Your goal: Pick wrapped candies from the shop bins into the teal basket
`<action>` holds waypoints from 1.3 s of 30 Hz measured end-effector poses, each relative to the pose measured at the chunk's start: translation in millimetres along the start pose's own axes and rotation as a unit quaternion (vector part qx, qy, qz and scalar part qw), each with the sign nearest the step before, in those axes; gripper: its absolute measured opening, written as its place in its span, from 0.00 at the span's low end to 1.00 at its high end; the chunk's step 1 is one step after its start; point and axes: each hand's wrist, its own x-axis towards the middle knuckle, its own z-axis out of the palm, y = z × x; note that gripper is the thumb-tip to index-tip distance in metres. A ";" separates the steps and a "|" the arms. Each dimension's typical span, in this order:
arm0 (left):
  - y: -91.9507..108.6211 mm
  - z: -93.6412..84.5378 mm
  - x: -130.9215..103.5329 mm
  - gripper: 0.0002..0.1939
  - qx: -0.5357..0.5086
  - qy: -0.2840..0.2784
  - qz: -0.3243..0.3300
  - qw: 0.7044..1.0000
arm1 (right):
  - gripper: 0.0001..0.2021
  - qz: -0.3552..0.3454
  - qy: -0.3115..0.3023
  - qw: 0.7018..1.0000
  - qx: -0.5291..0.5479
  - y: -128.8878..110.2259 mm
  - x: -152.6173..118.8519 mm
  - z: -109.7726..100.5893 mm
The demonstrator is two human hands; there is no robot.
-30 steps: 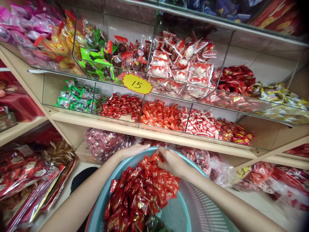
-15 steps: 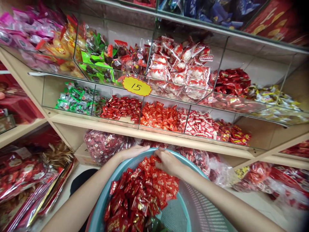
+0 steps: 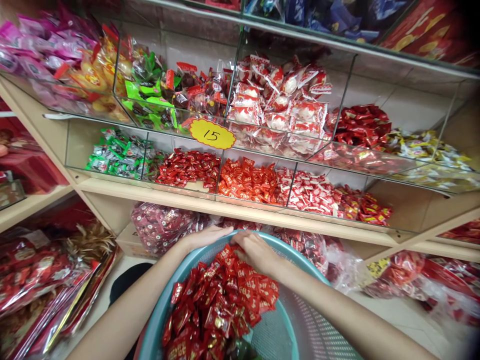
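Note:
A teal plastic basket (image 3: pixel 159 312) with perforated walls is in front of me, below the shelves. Red wrapped candies (image 3: pixel 221 305) are heaped in its left and middle part, with a little dark green wrapping at the bottom of the heap. My left hand (image 3: pixel 210 236) is closed over the far rim, its fingertips partly hidden. Just right of it, inside the rim, my right hand (image 3: pixel 257 254) has its fingers curled into the top of the candy heap; the fingertips are hidden among the wrappers.
Above the basket, a wooden shelf edge (image 3: pixel 240 212) carries clear divided bins of wrapped sweets. A yellow price tag (image 3: pixel 212 133) reads 15. Bagged sweets (image 3: pixel 161 225) lie under the shelf, and shiny red packages (image 3: pixel 33 270) stand at the left.
My right hand has shifted slightly left along the far side of the heap, nearer my left hand. My left hand keeps its place on the rim.

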 end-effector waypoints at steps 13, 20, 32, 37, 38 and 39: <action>-9.7 -4.9 0.8 0.31 -0.035 -0.028 -0.010 0.999 | 0.08 0.039 0.256 0.965 0.044 51.9 43.2 -75.0; -6.6 -6.8 0.5 0.31 0.010 -0.017 0.021 1.000 | 0.10 0.098 0.130 0.959 0.233 112.7 101.9 -58.9; -7.3 -6.5 3.5 0.31 0.026 -0.011 -0.016 0.999 | 0.07 0.125 0.119 0.951 0.258 117.2 98.3 -53.2; -6.8 -6.2 3.1 0.31 0.018 -0.020 -0.028 0.999 | 0.08 0.129 0.130 0.948 0.259 114.2 96.3 -54.2; -6.3 -5.9 2.7 0.31 0.011 -0.022 -0.031 0.999 | 0.09 0.130 0.146 0.947 0.254 113.3 95.6 -55.2; -5.7 -5.6 2.3 0.31 0.004 -0.023 -0.032 0.999 | 0.09 0.128 0.175 0.945 0.243 112.1 94.4 -56.8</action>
